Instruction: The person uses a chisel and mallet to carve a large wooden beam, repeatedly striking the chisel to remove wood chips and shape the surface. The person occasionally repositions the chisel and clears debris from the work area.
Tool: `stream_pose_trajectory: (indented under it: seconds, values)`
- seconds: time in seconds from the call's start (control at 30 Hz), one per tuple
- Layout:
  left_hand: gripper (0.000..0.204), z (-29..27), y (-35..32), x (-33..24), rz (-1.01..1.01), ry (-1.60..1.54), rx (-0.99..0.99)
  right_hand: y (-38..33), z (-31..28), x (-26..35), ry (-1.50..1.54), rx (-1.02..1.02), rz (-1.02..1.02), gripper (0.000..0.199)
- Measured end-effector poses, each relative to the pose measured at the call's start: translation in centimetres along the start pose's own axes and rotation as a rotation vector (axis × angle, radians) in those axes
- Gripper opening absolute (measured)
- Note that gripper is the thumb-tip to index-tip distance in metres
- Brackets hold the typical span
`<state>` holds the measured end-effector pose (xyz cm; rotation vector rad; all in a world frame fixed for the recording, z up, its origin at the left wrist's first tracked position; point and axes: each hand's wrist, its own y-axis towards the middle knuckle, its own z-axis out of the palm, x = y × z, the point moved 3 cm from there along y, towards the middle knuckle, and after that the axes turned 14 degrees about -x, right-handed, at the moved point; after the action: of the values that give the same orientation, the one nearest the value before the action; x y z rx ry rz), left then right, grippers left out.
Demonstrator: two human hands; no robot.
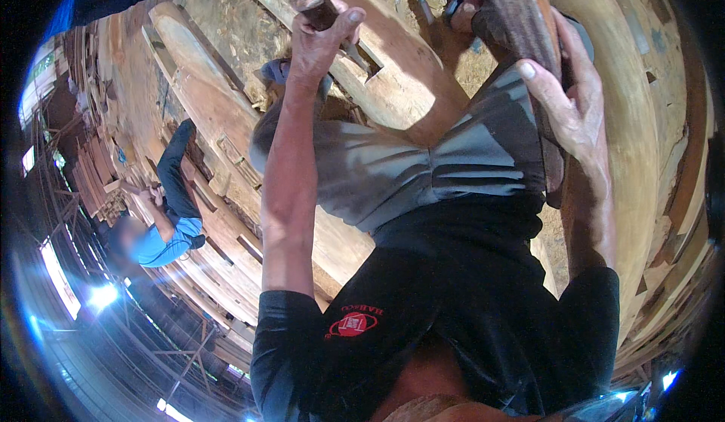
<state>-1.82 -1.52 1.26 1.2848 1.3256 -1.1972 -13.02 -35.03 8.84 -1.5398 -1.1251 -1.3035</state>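
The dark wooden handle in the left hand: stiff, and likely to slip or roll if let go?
Probably stiff: the wooden handle looks thick and solid. The left hand closes its grip fully around it, so slipping seems unlikely. Its rounded end suggests it might roll if released onto the sloped beam.

2 hands [321, 40], 1 mallet [316, 6], 1 co-worker [162, 218], several timber beams [393, 67]

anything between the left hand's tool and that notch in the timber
Nothing visible does. The left hand grips a dark wooden tool handle right above the notch in the timber beam; only the hand's own fingers partly cover the gap. The tool's tip is hidden.
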Motion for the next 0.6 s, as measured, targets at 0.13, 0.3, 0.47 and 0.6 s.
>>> stream_pose_trajectory:
  seconds: [0.13,0.3,0.47,0.6]
  values:
    - [0.035,0.2,-0.7,1.0,-0.055,0.049,-0.003,-0.2,-0.4,1.5,-0.035,-0.066,0.008,0.077]
    - [0.037,0.7,-0.7,-0.3,-0.04,0.149,0.002,-0.2,-0.9,3.7,0.031,-0.109,-0.102,0.067]
    - [0.023,2.3,-1.8,-1.5,0.004,0.323,0.13,-0.3,3.0,2.6,-0.259,0.178,-0.355,0.073]
    - [0.023,0.6,-3.0,1.8,0.116,0.368,0.02,0.7,3.1,2.4,-0.477,0.397,-0.219,0.069]
